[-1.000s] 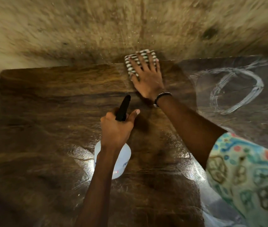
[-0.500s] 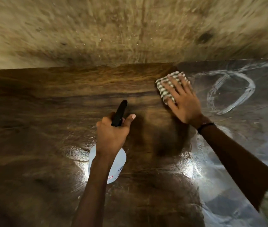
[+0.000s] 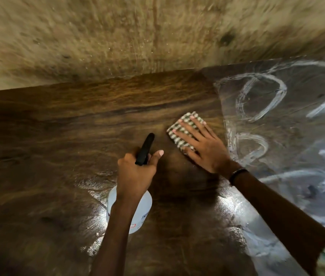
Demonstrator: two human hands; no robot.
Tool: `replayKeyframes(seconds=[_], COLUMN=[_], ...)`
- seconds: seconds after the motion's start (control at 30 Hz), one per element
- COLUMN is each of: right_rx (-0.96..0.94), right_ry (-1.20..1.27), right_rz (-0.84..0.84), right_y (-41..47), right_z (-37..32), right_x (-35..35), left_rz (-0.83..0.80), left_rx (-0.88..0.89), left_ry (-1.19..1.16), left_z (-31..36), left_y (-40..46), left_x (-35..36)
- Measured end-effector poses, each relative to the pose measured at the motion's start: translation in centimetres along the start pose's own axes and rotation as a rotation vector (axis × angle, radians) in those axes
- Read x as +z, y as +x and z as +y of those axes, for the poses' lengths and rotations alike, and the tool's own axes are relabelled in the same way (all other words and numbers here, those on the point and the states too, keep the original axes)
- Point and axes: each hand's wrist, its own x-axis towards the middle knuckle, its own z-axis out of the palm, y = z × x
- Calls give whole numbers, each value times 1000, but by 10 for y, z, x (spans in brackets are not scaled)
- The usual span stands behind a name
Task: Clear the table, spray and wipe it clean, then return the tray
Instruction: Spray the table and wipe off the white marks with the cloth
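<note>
A dark wooden table fills the view, wet and glossy in patches. My left hand grips the black trigger head of a white spray bottle that stands on the table near its middle. My right hand lies flat with straight fingers on a folded checked cloth, pressing it onto the wood just right of the bottle's nozzle. No tray is in view.
The right part of the table shines with pale curved wipe streaks. A rough tan wall runs along the table's far edge. The table's left edge lies at the frame's left side.
My right hand has slid the cloth from the far edge toward me and to the right, then back near the bottle. The left hand and bottle stayed put.
</note>
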Motion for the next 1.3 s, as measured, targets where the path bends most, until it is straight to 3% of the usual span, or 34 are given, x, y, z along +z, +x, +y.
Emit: replayKeyframes(seconds=[0.1, 0.23, 0.33, 0.5, 0.83, 0.93, 1.1, 1.3], right_rx=[213, 433, 239, -53, -93, -87, -110, -131], right_ry=[48, 101, 63, 86, 170, 25, 68, 7], right_rz=[26, 47, 7, -3, -132, -237, -63, -156], right_y=[-3, 52, 66, 1, -18, -16, -19, -19], right_z=[36, 21, -10, -11, 25, 21, 32, 57], right_x=[-8, -14, -10, -2, -22, -37, -38, -42], left_rz=[-15, -35, -38, -26, -43, -52, -111, -102], left_rx=[-1, 11, -1, -14, -10, -5, 7, 33], left_ry=[2, 3, 37, 79, 108, 206, 271, 255], left_z=[-2, 0, 6, 29, 90, 113, 140, 152], left_y=[-4, -13, -20, -29, -9, -5, 1, 4], left_x=[4, 15, 24, 45, 122, 144, 163, 175])
